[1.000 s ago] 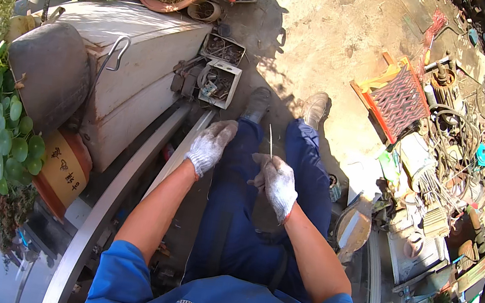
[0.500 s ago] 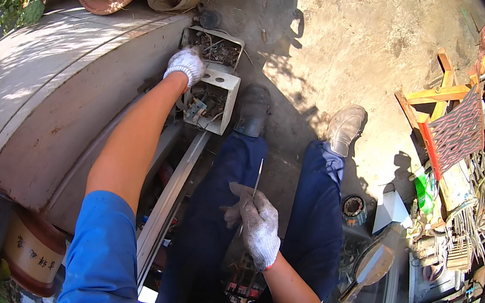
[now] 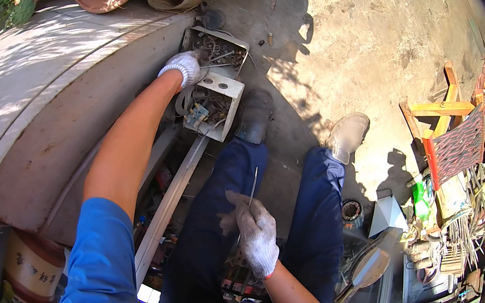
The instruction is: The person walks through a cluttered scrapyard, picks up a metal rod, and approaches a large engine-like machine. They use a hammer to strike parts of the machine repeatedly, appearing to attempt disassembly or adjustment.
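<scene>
My gloved left hand (image 3: 184,67) reaches to the upper white box (image 3: 221,40) of small parts, fingers closed at its near edge; thin metal pieces stick out beside the fingertips, but what it grips is unclear. Just below sits a second white box (image 3: 220,105) with wires and parts inside. My gloved right hand (image 3: 253,228) is closed on a thin upright metal rod (image 3: 254,180) above my legs.
A large pale metal body (image 3: 48,110) fills the left, with planters (image 3: 108,3) behind. Long metal rails (image 3: 173,197) lie beside my legs on the concrete ground (image 3: 372,39). A wooden folding chair (image 3: 440,106) and cluttered scrap (image 3: 462,234) are on the right.
My left hand has moved up and left from beside my leg to the upper box, where metal pieces now show at its fingertips. My right hand has shifted slightly down and left, still holding the rod.
</scene>
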### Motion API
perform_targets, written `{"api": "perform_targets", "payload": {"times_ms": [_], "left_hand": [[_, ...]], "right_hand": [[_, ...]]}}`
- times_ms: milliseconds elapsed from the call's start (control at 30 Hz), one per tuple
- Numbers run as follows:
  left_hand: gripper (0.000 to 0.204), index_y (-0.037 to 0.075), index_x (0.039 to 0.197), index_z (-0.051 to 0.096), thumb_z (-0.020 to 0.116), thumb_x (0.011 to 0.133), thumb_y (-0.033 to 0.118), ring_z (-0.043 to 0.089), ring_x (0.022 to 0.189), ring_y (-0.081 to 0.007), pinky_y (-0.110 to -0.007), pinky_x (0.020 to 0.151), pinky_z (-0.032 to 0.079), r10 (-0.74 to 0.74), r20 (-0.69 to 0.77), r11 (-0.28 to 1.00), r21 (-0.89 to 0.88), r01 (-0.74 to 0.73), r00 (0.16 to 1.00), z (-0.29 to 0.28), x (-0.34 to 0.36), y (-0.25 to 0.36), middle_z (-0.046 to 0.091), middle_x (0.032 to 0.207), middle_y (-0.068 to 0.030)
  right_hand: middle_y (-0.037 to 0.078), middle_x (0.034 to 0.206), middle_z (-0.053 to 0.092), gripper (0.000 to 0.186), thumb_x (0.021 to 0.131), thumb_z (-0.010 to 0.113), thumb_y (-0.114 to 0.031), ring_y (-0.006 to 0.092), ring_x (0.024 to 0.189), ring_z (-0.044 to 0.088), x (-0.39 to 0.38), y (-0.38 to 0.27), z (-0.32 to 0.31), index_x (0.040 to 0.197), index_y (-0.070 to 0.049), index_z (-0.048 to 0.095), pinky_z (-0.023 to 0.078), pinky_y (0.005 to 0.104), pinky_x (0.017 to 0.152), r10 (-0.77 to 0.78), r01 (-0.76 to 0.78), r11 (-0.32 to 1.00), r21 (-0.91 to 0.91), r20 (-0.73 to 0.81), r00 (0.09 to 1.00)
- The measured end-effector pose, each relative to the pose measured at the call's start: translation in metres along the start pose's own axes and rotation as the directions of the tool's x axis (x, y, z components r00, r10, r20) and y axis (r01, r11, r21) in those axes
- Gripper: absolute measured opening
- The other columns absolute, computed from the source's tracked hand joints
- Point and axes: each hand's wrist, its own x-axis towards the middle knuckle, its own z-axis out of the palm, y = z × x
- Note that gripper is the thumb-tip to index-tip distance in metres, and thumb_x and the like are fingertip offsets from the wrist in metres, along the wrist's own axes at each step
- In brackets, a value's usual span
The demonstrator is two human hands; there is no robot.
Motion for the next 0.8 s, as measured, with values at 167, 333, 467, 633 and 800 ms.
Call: {"api": "perform_targets", "payload": {"times_ms": [167, 333, 467, 633, 800], "left_hand": [[0.043, 0.005, 0.134, 0.066, 0.061, 0.091, 0.011, 0.069, 0.113, -0.0315, -0.037, 0.100, 0.054, 0.194, -0.123, 0.788, -0.571, -0.229, 0.973, 0.017, 0.020, -0.046, 0.071, 0.127, -0.0197], [0.037, 0.001, 0.123, 0.069, 0.051, 0.092, 0.007, 0.066, 0.116, -0.0396, -0.044, 0.102, 0.052, -0.018, -0.528, 0.870, -0.426, -0.247, 0.849, 0.020, -0.009, -0.059, 0.070, 0.121, -0.0245], [0.039, 0.011, 0.128, 0.070, 0.049, 0.095, 0.010, 0.063, 0.120, -0.0415, -0.047, 0.106, 0.050, -0.041, -0.570, 0.999, -0.047, 0.018, 0.821, 0.048, -0.021, -0.057, 0.068, 0.127, -0.0224], [0.041, 0.007, 0.134, 0.067, 0.046, 0.099, 0.008, 0.060, 0.130, -0.0392, -0.047, 0.110, 0.048, -0.218, -0.236, 0.976, -0.068, 0.208, 0.947, 0.008, -0.035, -0.019, 0.062, 0.141, -0.0211], [0.035, 0.004, 0.122, 0.074, 0.048, 0.099, 0.012, 0.065, 0.123, -0.0396, -0.048, 0.103, 0.054, -0.234, -0.052, 0.949, 0.205, 0.240, 0.971, -0.005, -0.003, -0.016, 0.066, 0.133, -0.0215]], "right_hand": [[0.013, 0.083, 0.072, 0.038, 0.106, 0.045, -0.014, 0.0168, 0.071, 0.068, -0.002, 0.002, -0.001, 0.134, 0.006, 0.062, 0.057, 0.0303, 0.071, 0.005, -0.005, 1.000, -0.008, 0.020, 1.000], [0.011, 0.080, 0.070, 0.038, 0.110, 0.044, -0.014, 0.0178, 0.077, 0.068, -0.004, 0.000, 0.001, 0.135, 0.013, 0.057, 0.057, 0.0309, 0.074, 0.020, -0.022, 0.998, 0.055, 0.040, 0.999], [0.012, 0.083, 0.070, 0.038, 0.109, 0.045, -0.014, 0.0181, 0.079, 0.069, -0.004, -0.003, 0.002, 0.135, 0.012, 0.057, 0.057, 0.0310, 0.074, 0.045, -0.047, 0.999, 0.027, 0.044, 0.998], [0.013, 0.086, 0.071, 0.038, 0.109, 0.044, -0.013, 0.0178, 0.078, 0.068, -0.005, -0.002, -0.003, 0.134, 0.011, 0.059, 0.057, 0.0305, 0.074, 0.073, -0.074, 0.997, 0.020, 0.056, 0.996], [0.012, 0.085, 0.071, 0.037, 0.108, 0.043, -0.010, 0.0171, 0.076, 0.067, -0.008, -0.010, -0.003, 0.133, 0.010, 0.060, 0.056, 0.0304, 0.074, 0.061, -0.061, 0.998, 0.005, 0.050, 0.997]]}}
